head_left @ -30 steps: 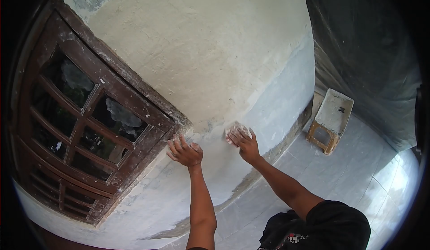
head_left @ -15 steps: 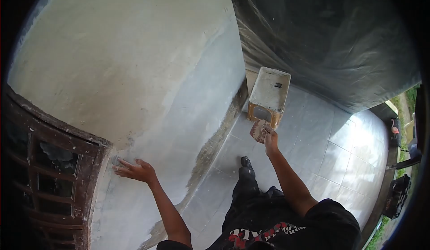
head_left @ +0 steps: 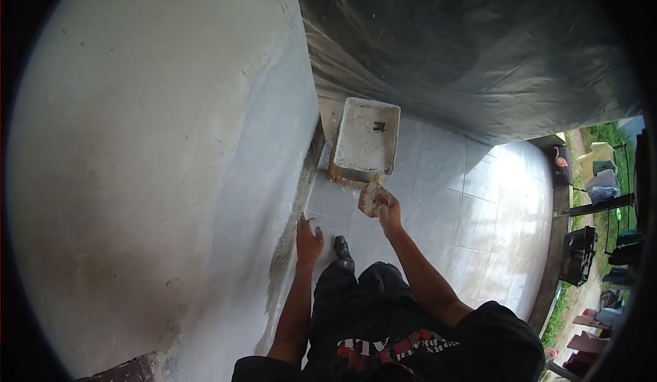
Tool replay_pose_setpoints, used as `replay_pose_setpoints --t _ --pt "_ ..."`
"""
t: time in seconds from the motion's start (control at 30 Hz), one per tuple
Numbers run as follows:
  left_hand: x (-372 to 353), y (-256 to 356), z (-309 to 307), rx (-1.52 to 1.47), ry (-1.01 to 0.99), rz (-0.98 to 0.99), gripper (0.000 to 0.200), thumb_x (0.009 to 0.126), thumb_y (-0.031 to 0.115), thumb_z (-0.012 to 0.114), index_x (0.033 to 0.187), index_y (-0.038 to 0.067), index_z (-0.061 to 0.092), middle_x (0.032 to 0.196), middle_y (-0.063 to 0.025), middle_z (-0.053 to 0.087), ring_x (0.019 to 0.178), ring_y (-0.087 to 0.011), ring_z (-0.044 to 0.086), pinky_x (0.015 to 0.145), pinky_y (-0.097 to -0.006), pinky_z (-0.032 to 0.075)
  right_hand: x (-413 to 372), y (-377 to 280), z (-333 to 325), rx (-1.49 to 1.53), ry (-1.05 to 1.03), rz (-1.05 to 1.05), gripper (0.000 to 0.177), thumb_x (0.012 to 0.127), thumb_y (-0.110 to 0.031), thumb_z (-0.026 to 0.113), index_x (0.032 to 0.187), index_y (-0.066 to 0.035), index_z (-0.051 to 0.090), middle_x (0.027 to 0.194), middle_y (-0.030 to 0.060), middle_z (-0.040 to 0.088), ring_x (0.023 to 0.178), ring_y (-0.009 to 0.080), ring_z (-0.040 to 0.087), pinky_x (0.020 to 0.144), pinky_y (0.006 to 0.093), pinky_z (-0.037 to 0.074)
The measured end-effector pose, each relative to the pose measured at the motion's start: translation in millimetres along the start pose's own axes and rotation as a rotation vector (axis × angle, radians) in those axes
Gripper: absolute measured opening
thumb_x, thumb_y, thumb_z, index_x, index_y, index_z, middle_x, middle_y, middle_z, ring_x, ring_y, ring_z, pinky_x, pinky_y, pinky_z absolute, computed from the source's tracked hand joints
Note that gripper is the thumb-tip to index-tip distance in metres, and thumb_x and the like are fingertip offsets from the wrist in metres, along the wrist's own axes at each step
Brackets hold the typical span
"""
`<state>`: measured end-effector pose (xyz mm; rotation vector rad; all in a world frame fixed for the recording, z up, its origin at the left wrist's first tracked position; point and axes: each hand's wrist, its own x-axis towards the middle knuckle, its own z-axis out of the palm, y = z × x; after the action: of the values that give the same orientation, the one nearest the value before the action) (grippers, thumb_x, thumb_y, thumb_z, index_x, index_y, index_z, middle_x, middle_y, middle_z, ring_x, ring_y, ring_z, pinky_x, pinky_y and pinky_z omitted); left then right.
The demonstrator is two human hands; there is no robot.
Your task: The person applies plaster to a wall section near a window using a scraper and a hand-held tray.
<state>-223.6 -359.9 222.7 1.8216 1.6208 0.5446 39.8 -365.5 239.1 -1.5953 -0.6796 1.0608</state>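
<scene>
Dusty, worn sandpaper (head_left: 370, 199) is pinched in your right hand (head_left: 390, 212) just short of the white stool (head_left: 366, 139), so refold it flat and grip firmly, while your left hand (head_left: 308, 240), fingers spread, hangs beside the wall (head_left: 171, 142).

Fingers (head_left: 382, 197) of the right hand (head_left: 389, 212) cover part of the dusty pad (head_left: 368, 201).

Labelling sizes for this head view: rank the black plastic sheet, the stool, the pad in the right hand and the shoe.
1. black plastic sheet
2. stool
3. pad and shoe look alike; the pad, in the right hand, is nearer the camera, so unranked.
</scene>
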Motion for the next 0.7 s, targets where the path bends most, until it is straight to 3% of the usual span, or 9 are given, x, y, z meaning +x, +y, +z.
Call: replay_pose_setpoints --t 0.03,0.1,0.13,0.17,0.23,0.33,0.43,0.47,0.7 --pt "15.5 1.7 4.0 -0.013 -0.023 0.0 0.045 0.091 0.011 0.061 0.132 -0.005 0.054 0.148 -0.0354 0.039 0.138 -0.0484 0.04 0.116 -0.0488 0.033 1.6 0.3 -4.1 -0.221 0.039 -0.05 0.048 0.083 0.003 0.044 0.129 0.0 0.058 0.111 0.0204 0.069 0.102 0.0296 0.07 0.086 0.0379 0.054" --pt "37.6 7.6 7.3 -0.036 -0.127 0.031 0.034 0.091 0.013 0.063 0.119 -0.006 0.063 0.135 -0.032 0.055 0.127 -0.045 0.052 0.111 -0.0469 0.04 2.1 3.8 -11.8 -0.255 0.1 -0.1 0.048 0.083 0.004 0.046 0.13 -0.001 0.056 0.111 0.0222 0.07 0.101 0.0316 0.07 0.085 0.0398 0.055" --pt "43.4 15.7 9.8 -0.046 -0.022 0.055 0.029 0.091 0.015 0.065 0.112 -0.006 0.067 0.119 -0.0278 0.066 0.114 -0.0424 0.06 0.104 -0.0467 0.045 4.9 5.3 -15.1 -0.273 0.141 -0.17 0.048 0.084 0.005 0.048 0.131 -0.002 0.054 0.11 0.0239 0.07 0.1 0.0337 0.07 0.085 0.0418 0.055" --pt "50.0 22.9 10.2 -0.053 -0.036 0.054 0.029 0.091 0.015 0.065 0.112 -0.006 0.067 0.119 -0.0278 0.066 0.114 -0.0424 0.06 0.104 -0.0467 0.045 8.1 6.1 -19.9 -0.282 0.15 -0.161 0.048 0.084 0.005 0.048 0.131 -0.002 0.054 0.11 0.0239 0.07 0.1 0.0337 0.07 0.085 0.0418 0.055" --pt "65.2 46.2 -0.6 -0.104 -0.142 -0.075 0.028 0.093 0.016 0.064 0.111 -0.005 0.068 0.107 -0.0243 0.07 0.105 -0.041 0.065 0.097 -0.0467 0.049 13.1 -13.1 -22.2 -0.074 0.231 0.137 0.052 0.081 0.008 0.048 0.133 -0.001 0.048 0.111 0.0213 0.069 0.099 0.0332 0.069 0.084 0.0435 0.056" --pt "86.1 47.9 16.3 -0.064 -0.134 -0.009 0.028 0.094 0.018 0.062 0.11 -0.004 0.068 0.099 -0.0219 0.072 0.099 -0.0401 0.068 0.092 -0.0474 0.051 41.4 -14.0 -25.2 0.059 0.268 0.203 0.058 0.079 0.008 0.046 0.136 -0.002 0.043 0.113 0.0184 0.066 0.097 0.0312 0.068 0.085 0.042 0.055" --pt "112.1 58.1 35.3 -0.089 -0.156 -0.001 0.028 0.095 0.019 0.061 0.108 -0.004 0.068 0.1 -0.0229 0.072 0.102 -0.0411 0.067 0.092 -0.0485 0.051 78.5 -6.8 -28.7 -0.068 0.231 0.01 0.055 0.078 0.008 0.043 0.132 -0.002 0.048 0.115 0.0159 0.064 0.095 0.027 0.067 0.085 0.0388 0.055" --pt "121.7 62.7 41.3 -0.088 -0.167 -0.005 0.028 0.095 0.019 0.061 0.108 -0.004 0.068 0.1 -0.0229 0.072 0.102 -0.0411 0.067 0.092 -0.0485 0.051 87.3 -5.0 -33.6 -0.089 0.208 -0.017 0.048 0.076 0.009 0.041 0.122 -0.001 0.054 0.111 0.0161 0.066 0.093 0.0252 0.067 0.085 0.0367 0.054" --pt "218.0 77.3 95.6 -0.099 -0.282 0.14 0.028 0.095 0.015 0.057 0.115 -0.004 0.063 0.109 -0.026 0.069 0.105 -0.0434 0.065 0.092 -0.0501 0.051 167.5 -28.5 -42.3 -0.311 0.302 0.062 0.024 0.08 0.005 0.051 0.102 0.003 0.06 0.091 0.0191 0.07 0.089 0.0258 0.07 0.081 0.0365 0.054"
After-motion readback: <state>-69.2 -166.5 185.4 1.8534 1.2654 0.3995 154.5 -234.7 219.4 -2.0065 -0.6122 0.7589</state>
